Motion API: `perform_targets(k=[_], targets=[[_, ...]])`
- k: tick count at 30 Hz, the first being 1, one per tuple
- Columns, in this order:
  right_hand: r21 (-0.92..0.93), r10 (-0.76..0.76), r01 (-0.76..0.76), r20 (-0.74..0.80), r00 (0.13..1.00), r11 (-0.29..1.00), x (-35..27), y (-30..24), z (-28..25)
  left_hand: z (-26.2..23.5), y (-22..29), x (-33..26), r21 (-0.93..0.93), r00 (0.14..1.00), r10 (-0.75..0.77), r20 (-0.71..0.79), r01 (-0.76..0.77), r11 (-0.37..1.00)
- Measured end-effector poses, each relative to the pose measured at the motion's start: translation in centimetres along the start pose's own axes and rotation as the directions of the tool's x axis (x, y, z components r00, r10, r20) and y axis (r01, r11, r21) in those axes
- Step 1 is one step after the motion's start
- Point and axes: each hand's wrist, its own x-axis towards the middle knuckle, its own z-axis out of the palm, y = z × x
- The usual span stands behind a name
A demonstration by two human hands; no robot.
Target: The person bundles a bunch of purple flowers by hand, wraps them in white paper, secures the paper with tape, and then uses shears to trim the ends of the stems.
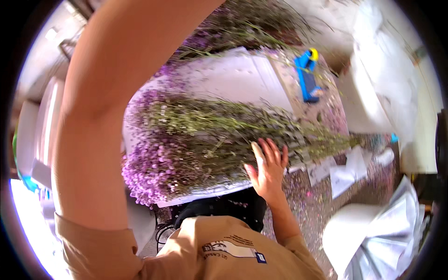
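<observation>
- Two hands are at work, but only the right hand (pixel 267 167) shows; it lies flat with fingers spread on the stems of a bunch (pixel 205 144) of purple flowers, pressing rather than gripping.
- The left arm (pixel 98 116) rises close past the camera and out of the picture, so I cannot tell what that hand does.
- The bunch lies across white paper (pixel 233 77) on the worktop, blooms to the left, stems to the right.
- Judged step: steadying the bunch on the sheet; a next move would call for gathering the loose stems in a firm hold.
- Farther off, a second bunch (pixel 242 23) lies above the paper, and a blue tool (pixel 307 74) lies beside the sheet.
</observation>
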Motion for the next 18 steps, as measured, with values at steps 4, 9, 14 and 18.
perform_targets(k=[4,9,14,18], targets=[[-0.012,-0.042,0.041,-0.077,0.996,0.999,-1.6,1.6,0.0,5.3,14.2,-13.1,-0.337,0.949,0.052,0.31,0.058,0.94],[-0.005,-0.083,0.083,-0.08,0.993,0.997,-0.7,0.6,-1.2,14.4,18.3,-20.2,-0.457,0.96,0.041,0.276,0.094,0.884],[-0.042,-0.084,0.079,-0.125,0.989,0.996,-1.6,0.6,-3.1,16.3,20.4,-20.5,-0.369,0.953,-0.019,0.303,0.136,0.919],[-0.007,-0.068,0.067,-0.102,0.992,0.998,-2.9,0.8,-3.0,16.8,22.1,-20.0,-0.354,0.958,-0.112,0.264,0.204,0.913]])
